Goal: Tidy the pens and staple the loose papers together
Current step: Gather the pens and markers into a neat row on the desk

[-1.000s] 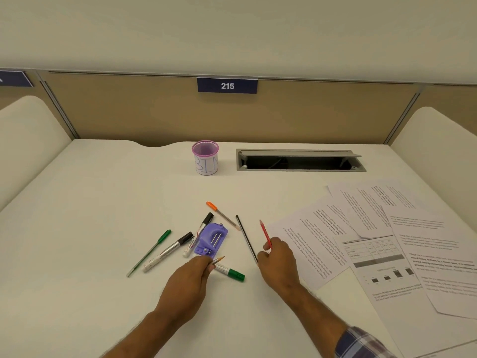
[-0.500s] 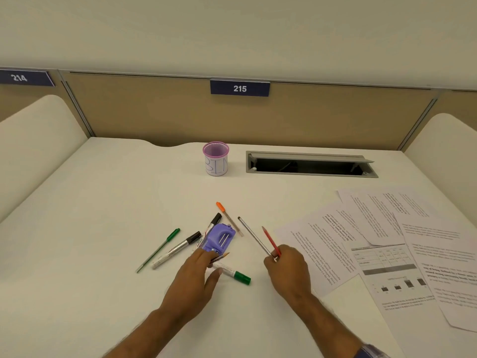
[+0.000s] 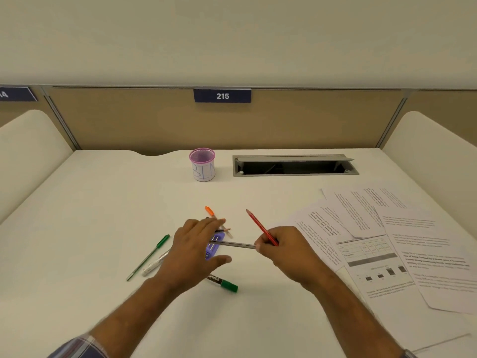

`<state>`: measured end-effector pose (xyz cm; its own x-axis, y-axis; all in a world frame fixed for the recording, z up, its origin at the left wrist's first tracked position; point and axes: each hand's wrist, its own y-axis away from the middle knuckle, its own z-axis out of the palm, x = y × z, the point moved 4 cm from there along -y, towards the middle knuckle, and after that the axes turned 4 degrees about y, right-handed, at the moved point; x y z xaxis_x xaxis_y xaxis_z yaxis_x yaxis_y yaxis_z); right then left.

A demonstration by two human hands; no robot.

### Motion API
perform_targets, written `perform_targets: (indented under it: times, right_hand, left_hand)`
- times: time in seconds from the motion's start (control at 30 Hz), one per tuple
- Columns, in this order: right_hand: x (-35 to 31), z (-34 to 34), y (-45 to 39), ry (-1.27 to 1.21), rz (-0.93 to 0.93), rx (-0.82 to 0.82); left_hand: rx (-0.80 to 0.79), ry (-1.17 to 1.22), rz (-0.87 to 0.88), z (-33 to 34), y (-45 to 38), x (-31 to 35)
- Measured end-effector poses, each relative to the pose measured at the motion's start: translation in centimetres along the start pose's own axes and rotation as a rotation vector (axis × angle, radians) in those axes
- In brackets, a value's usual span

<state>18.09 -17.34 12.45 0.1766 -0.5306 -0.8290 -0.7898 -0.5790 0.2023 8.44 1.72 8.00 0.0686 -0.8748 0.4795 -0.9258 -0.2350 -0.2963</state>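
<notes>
You are getting bright, even light with soft shadows. Wide-angle distortion is bowing the edges; your hands are blurring slightly.

Wide bare desk (image 3: 103, 202) runs up the left side to the cup (image 3: 202, 164), nothing on it. Middle lane is cluttered: orange pen (image 3: 209, 211), stapler (image 3: 214, 246), green marker (image 3: 224, 282), green pen (image 3: 148, 257) crowd under both hands. Papers (image 3: 387, 241) blanket the right; the open cable slot (image 3: 294, 167) sits just right of the cup.

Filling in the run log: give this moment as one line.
right hand: holds red pencil and grey pencil | left hand: open above purple stapler | pen cup: nothing showing above rim | papers: loose
</notes>
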Motion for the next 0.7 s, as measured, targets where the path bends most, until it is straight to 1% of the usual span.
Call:
perform_targets:
  times: [0.03, 0.1, 0.13, 0.2, 0.27, 0.3, 0.4, 0.43, 0.5, 0.6, 0.7]
  right_hand:
    - [-0.3, 0.0, 0.3, -0.055, 0.002, -0.036]
    - [-0.6, -0.1, 0.7, -0.16, 0.008, -0.072]
    - [-0.7, -0.2, 0.7, -0.231, 0.01, -0.063]
    - [-0.4, -0.3, 0.4, -0.398, 0.039, 0.019]
    - [0.2, -0.5, 0.0, -0.55, 0.11, 0.097]
    - [0.3, -0.4, 0.0, -0.62, 0.125, 0.106]
    - [0.3, 0.4, 0.2, -0.759, 0.095, 0.108]
    - [0.3, 0.8, 0.3, -0.761, 0.092, 0.119]
    - [0.3, 1.8, 0.6, -0.672, 0.099, 0.158]
    - [0.1, 3.1, 0.8, -0.505, 0.098, 0.199]
    - [-0.4, 3.9, 1.0, -0.472, 0.042, 0.183]
  left_hand:
    - [-0.003, -0.027, 0.009, -0.2, -0.1, 0.4]
    - [-0.019, -0.027, -0.042, -0.4, -0.1, 0.8]
    - [-0.022, -0.011, -0.062, -0.5, 0.0, 1.1]
    - [-0.03, 0.062, -0.125, -0.6, 0.3, 1.3]
    - [-0.025, 0.268, -0.254, -0.4, 0.7, 1.4]
    - [-0.016, 0.392, -0.317, -0.3, 0.9, 1.5]
    - [0.01, 0.655, -0.468, 0.1, 1.7, 2.1]
    - [0.021, 0.74, -0.516, 0.2, 1.8, 2.2]
    - [0.033, 0.871, -0.59, 0.5, 1.9, 2.5]
    - [-0.015, 0.908, -0.61, 0.8, 1.9, 2.9]
    - [-0.052, 0.956, -0.645, 1.1, 2.2, 3.1]
